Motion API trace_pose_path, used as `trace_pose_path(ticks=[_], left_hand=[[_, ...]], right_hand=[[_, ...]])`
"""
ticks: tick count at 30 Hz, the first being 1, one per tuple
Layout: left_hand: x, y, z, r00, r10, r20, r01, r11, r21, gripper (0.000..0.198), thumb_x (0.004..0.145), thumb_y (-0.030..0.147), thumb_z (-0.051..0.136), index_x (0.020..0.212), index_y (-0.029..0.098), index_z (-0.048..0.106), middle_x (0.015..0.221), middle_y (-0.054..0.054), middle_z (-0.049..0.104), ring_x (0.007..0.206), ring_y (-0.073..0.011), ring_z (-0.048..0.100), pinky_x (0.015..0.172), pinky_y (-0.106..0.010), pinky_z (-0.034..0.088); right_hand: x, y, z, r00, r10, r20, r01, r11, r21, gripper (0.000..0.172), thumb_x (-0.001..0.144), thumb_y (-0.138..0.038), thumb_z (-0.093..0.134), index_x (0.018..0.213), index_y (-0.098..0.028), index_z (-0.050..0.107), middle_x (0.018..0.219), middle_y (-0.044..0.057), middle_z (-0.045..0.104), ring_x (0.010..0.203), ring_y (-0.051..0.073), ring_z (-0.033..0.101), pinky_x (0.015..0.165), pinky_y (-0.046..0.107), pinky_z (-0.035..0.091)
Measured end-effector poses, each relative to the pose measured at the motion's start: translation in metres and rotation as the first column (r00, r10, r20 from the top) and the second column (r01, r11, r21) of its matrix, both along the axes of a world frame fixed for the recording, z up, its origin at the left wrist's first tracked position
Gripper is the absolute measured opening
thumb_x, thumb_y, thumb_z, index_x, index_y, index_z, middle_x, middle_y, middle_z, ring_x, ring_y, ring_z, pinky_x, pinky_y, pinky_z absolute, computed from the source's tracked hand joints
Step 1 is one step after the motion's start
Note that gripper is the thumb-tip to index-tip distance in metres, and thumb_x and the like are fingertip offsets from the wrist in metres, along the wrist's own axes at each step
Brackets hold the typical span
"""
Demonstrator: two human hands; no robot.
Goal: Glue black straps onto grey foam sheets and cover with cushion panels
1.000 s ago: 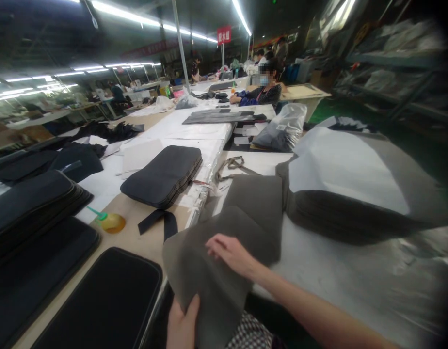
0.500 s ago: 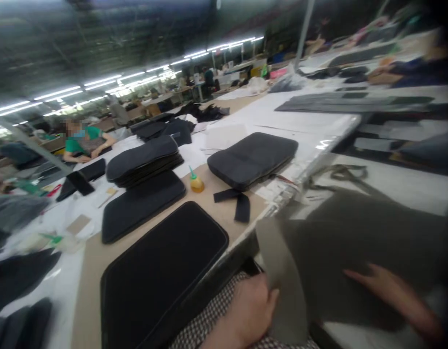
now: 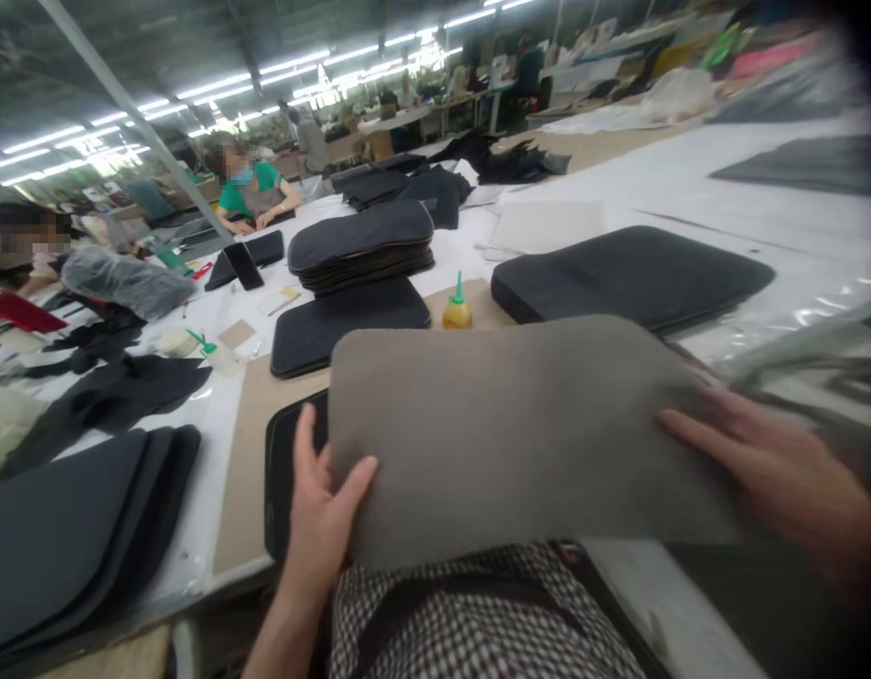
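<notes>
- Fingers [image 3: 306, 438] of the left hand [image 3: 317, 514] pinch a flat gray sheet [image 3: 506, 443] with round corners.
- Right hand [image 3: 781, 462] grips its right end.
- Farther: yellow bottle [image 3: 457, 315], green tip.

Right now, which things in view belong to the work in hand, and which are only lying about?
In the work: gray sheet, held between left hand and right hand.

Probably lying about: amber bottle, tan square, lower-left dark stack.
</notes>
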State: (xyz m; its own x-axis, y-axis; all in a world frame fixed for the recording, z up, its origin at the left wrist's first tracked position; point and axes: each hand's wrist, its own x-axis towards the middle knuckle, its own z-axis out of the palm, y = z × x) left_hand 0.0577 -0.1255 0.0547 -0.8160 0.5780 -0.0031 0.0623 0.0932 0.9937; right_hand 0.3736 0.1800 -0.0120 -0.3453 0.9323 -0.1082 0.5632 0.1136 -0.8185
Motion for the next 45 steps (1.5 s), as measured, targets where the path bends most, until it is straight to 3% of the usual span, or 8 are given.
trace_pose_path(ticks=[2,5,8,10,17,24,36,45], left_hand=[[-0.029,-0.028,0.000,0.969,0.164,-0.187,-0.178,0.982,-0.063,0.092,0.084,0.040,0.072,0.158,0.034,0.016,0.149,-0.007,0.051,0.129,-0.0239,0.057,0.108,-0.039,0.046],[-0.061,-0.066,-0.008,0.892,0.200,-0.405,-0.321,0.912,-0.255,0.053,0.086,0.049,0.067,0.134,0.027,0.060,0.135,-0.004,0.064,0.127,-0.0258,0.057,0.114,-0.043,0.039],[-0.079,-0.091,-0.024,0.900,0.156,-0.408,-0.335,0.846,-0.416,0.046,0.087,0.057,0.061,0.118,0.024,0.071,0.120,-0.004,0.071,0.119,-0.0270,0.061,0.110,-0.044,0.041],[-0.087,-0.101,-0.036,0.933,0.145,-0.331,-0.298,0.825,-0.481,0.054,0.085,0.061,0.062,0.123,0.023,0.068,0.121,-0.006,0.071,0.117,-0.0278,0.062,0.105,-0.044,0.045],[-0.103,-0.108,-0.059,0.990,0.058,-0.131,-0.126,0.787,-0.604,0.069,0.075,0.063,0.071,0.135,0.029,0.059,0.131,-0.006,0.067,0.116,-0.0278,0.064,0.092,-0.037,0.054],[-0.114,-0.107,-0.060,0.990,0.018,-0.137,-0.102,0.769,-0.632,0.066,0.075,0.063,0.071,0.132,0.032,0.060,0.131,-0.004,0.067,0.122,-0.0280,0.060,0.100,-0.039,0.050],[-0.116,-0.115,-0.067,0.995,0.022,-0.092,-0.074,0.788,-0.611,0.070,0.075,0.063,0.071,0.135,0.031,0.058,0.134,-0.007,0.064,0.117,-0.0284,0.064,0.095,-0.041,0.054],[-0.108,-0.108,-0.083,0.905,-0.170,-0.391,-0.135,0.756,-0.641,0.056,0.086,0.060,0.059,0.133,0.029,0.058,0.131,-0.007,0.063,0.115,-0.0274,0.062,0.101,-0.045,0.049]], right_hand=[[-0.055,0.004,0.020,0.970,0.092,-0.223,-0.094,0.996,0.002,0.074,0.081,-0.060,0.068,0.147,-0.037,0.044,0.123,0.017,0.067,0.100,0.032,0.069,0.080,0.051,0.057],[-0.138,0.007,0.025,0.822,0.297,-0.486,-0.319,0.947,0.039,0.085,0.076,-0.050,0.077,0.150,-0.034,0.038,0.119,0.008,0.070,0.096,0.028,0.068,0.074,0.044,0.058],[-0.189,0.009,0.010,0.814,0.434,-0.386,-0.458,0.888,0.031,0.048,0.084,-0.051,0.069,0.124,-0.026,0.066,0.103,0.005,0.073,0.082,0.021,0.067,0.068,0.034,0.055],[-0.202,0.009,0.000,0.820,0.491,-0.295,-0.511,0.860,0.010,0.042,0.086,-0.052,0.066,0.115,-0.024,0.071,0.097,0.004,0.073,0.080,0.020,0.066,0.067,0.032,0.054],[-0.196,0.010,-0.006,0.710,0.702,-0.048,-0.696,0.711,0.102,0.059,0.078,-0.048,0.073,0.132,-0.026,0.061,0.129,0.005,0.065,0.113,0.031,0.063,0.099,0.044,0.050],[-0.191,0.004,-0.014,0.720,0.694,0.023,-0.681,0.699,0.219,0.055,0.081,-0.046,0.070,0.132,-0.026,0.060,0.131,0.006,0.064,0.120,0.031,0.059,0.108,0.047,0.043],[-0.181,0.004,-0.010,0.740,0.673,0.026,-0.671,0.734,0.104,0.053,0.082,-0.044,0.069,0.132,-0.028,0.061,0.131,0.004,0.065,0.118,0.031,0.061,0.103,0.046,0.049],[-0.185,-0.006,-0.021,0.715,0.684,0.140,-0.694,0.672,0.259,0.052,0.085,-0.041,0.064,0.133,-0.023,0.057,0.131,0.009,0.064,0.120,0.030,0.060,0.105,0.047,0.047]])
